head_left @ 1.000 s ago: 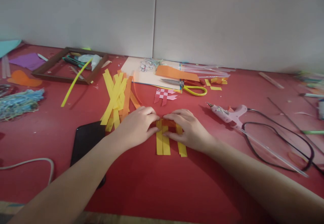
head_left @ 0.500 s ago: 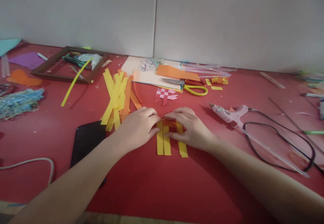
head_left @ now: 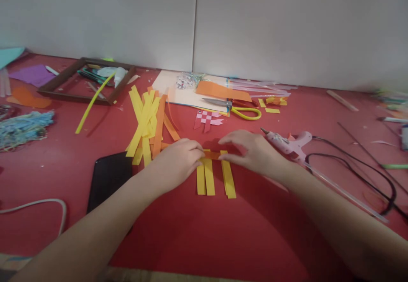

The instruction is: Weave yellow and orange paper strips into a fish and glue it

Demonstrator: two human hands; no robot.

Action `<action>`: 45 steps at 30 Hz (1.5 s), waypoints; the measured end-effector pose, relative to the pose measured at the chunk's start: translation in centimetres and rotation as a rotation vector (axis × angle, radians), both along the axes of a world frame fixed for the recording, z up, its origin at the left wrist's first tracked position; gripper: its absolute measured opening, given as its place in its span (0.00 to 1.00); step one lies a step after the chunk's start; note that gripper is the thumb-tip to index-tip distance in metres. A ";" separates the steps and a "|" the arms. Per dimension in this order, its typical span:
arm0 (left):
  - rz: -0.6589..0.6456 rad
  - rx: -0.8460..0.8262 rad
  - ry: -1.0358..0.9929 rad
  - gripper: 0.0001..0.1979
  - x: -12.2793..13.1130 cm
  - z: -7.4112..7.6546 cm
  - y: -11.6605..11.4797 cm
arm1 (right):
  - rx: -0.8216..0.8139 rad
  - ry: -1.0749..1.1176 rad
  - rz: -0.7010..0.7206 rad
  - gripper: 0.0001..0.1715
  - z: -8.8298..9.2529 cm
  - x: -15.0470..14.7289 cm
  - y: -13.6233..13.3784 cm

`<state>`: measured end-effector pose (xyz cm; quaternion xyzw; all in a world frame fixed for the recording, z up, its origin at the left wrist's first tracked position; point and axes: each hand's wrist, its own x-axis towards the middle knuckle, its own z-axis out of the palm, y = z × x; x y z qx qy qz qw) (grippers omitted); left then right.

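My left hand (head_left: pixel 178 163) is closed, its fingertips pressed on the left end of an orange paper strip (head_left: pixel 213 155) and the top of the yellow strips (head_left: pixel 208 180). These yellow strips hang down side by side from the orange one, with another yellow strip (head_left: pixel 228 178) farther right. My right hand (head_left: pixel 250 152) is open at that right end. Its thumb and fingers are apart, with the thumb tip at the top of the right yellow strip. Part of the orange strip is hidden under my left fingers.
Behind my left hand lies a pile of yellow strips (head_left: pixel 146 118) beside a black phone (head_left: pixel 108 180). Scissors (head_left: pixel 245 112) and a woven pink paper fish (head_left: pixel 207 119) lie at the back. On the right is a pink glue gun (head_left: pixel 291 145) with its cord; on the left, a brown frame (head_left: pixel 72 95).
My right hand has moved right and lifted its fingers off the strips, spreading thumb and fingers. The orange strip now shows between the yellow ones. My left hand has barely moved.
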<state>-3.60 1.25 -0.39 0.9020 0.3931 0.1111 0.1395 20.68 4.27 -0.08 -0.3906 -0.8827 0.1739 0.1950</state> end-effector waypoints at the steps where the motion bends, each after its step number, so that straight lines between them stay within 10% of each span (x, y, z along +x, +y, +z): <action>1: -0.011 0.006 -0.007 0.11 0.1 0.0 0.0 | -0.046 -0.025 -0.014 0.11 0.5 0.4 0.3; 45: 0.000 0.037 0.090 0.13 1.2 0.5 -1.8 | -0.169 -0.061 0.018 0.05 -0.1 -0.3 0.3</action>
